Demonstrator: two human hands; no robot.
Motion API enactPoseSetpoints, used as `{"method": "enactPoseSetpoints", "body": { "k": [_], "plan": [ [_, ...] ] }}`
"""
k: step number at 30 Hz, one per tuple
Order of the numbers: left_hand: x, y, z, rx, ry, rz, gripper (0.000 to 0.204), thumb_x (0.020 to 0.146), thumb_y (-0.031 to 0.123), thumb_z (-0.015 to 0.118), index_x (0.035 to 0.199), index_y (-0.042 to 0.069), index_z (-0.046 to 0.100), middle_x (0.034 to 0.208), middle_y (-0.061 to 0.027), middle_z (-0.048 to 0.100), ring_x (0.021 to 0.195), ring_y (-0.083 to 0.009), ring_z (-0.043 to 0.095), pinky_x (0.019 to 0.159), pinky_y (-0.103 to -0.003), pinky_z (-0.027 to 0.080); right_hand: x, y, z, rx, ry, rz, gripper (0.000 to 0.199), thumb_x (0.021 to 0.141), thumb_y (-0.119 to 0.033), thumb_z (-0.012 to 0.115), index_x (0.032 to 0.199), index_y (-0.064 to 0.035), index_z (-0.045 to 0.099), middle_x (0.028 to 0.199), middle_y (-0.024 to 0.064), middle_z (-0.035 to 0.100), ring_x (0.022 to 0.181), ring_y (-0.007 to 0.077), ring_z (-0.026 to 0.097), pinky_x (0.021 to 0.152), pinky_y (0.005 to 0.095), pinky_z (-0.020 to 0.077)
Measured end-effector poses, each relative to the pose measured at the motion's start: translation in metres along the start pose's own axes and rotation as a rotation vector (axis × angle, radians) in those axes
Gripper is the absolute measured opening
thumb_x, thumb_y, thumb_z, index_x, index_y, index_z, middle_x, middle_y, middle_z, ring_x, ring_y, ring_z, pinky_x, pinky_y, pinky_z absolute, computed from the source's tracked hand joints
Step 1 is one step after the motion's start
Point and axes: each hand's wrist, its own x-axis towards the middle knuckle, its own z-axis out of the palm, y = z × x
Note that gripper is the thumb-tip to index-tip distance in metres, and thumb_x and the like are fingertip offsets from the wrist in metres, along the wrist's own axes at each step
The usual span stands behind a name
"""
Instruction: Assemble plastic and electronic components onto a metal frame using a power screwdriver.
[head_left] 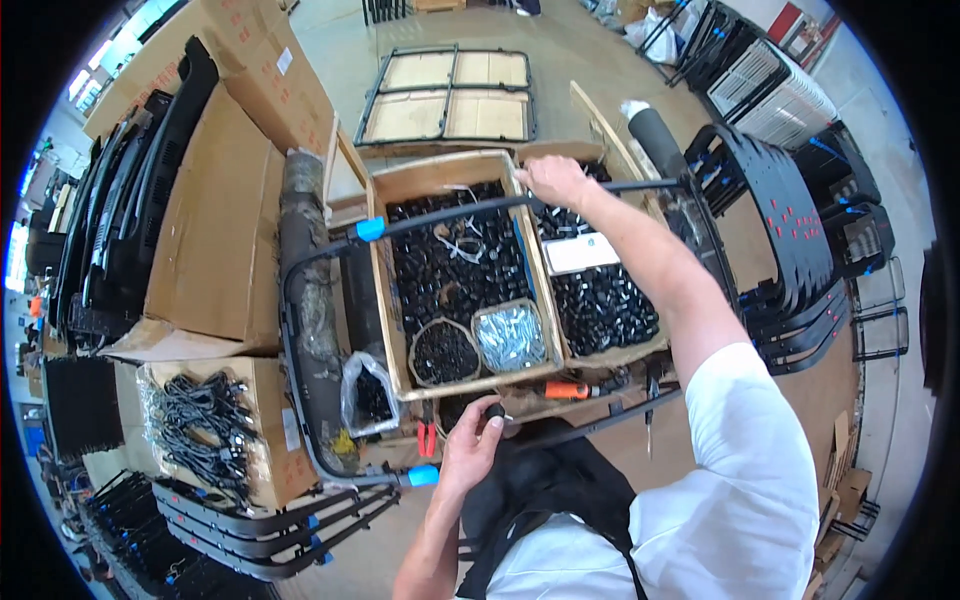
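Note:
My left hand (472, 448) is at the near side of the boxes, its thumb and fingers pinching a small black plastic part (495, 411) with a bit of metal sticking out. My right hand (556, 181) reaches to the far end, fingers curled down at the rim between two boxes; what they hold, if anything, is hidden. A black tube frame (470, 211) with blue tape (370, 229) spans the boxes. Beneath it, a wooden box (383, 310) holds black parts (455, 270), small black pieces (445, 352) and silver screws (510, 337). More black parts (605, 310) fill the right box.
A white rectangular piece (583, 253) lies on the right-hand parts. Near the front edge are an orange-handled tool (567, 390), red-handled pliers (427, 438) and a screwdriver (650, 415). Cables (205, 425) fill a carton at left. Black panels (790, 220) are stacked at right.

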Motion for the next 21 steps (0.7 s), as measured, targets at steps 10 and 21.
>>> {"method": "enactPoseSetpoints", "body": {
  "k": [10, 21],
  "plan": [
    [-0.033, 0.007, 0.103, 0.141, -0.010, 0.091, 0.042, 0.101, 0.012, 0.067, 0.142, 0.006, 0.060, 0.132, -0.0162, 0.069, 0.127, -0.0325, 0.065, 0.110, -0.042, 0.049, 0.003, -0.004, -0.003, -0.166, -0.053, 0.012, 0.052, 0.106, -0.050, 0.053, 0.125, -0.0064, 0.074, 0.127, 0.0215, 0.074, 0.124, 0.0376, 0.069, 0.108, 0.0531, 0.0525],
    [-0.021, 0.009, 0.151, 0.417, 0.008, 0.385, 0.038, 0.095, 0.012, 0.072, 0.132, 0.006, 0.064, 0.130, -0.0167, 0.069, 0.122, -0.0401, 0.064, 0.105, -0.049, 0.052, 0.024, 0.001, 0.034, 0.115, 0.139, -0.201, 0.038, 0.104, -0.038, 0.059, 0.122, -0.0064, 0.071, 0.126, 0.0268, 0.068, 0.129, 0.0428, 0.062, 0.109, 0.0540, 0.0504]
  ]
}}
